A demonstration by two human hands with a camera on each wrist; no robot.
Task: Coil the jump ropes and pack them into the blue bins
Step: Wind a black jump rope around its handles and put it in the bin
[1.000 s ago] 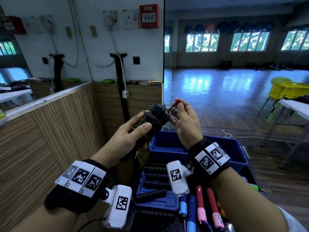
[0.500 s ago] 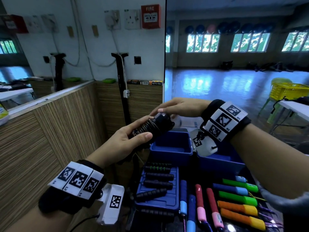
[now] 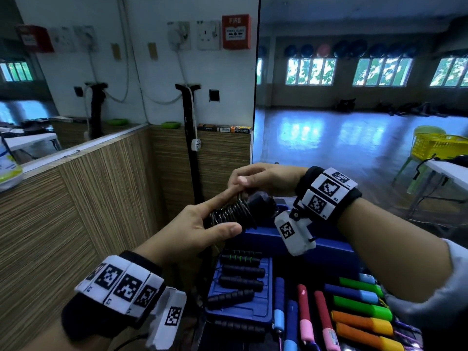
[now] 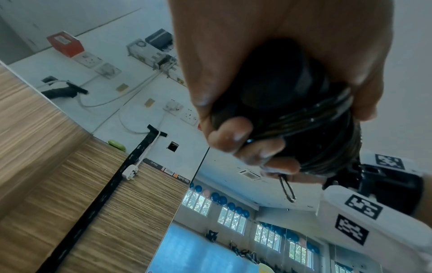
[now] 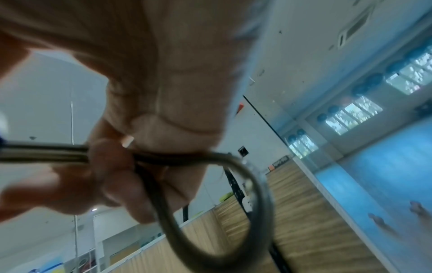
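The left hand [image 3: 202,229] grips black handles [image 3: 258,207] wound with jump rope [image 3: 229,214]; the right hand [image 3: 263,177] pinches the rope's loop above a blue bin [image 3: 263,236].

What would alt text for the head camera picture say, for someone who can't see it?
A left hand holds black jump rope handles wrapped in cord, while the right hand pinches the cord above them. Below, a blue bin holds more black handles beside rows of colourful handles.

Left hand [image 4: 280,55] grips black handles [image 4: 280,83] wound with rope [image 4: 327,114]; right hand fingers [image 4: 231,136] pinch rope end.
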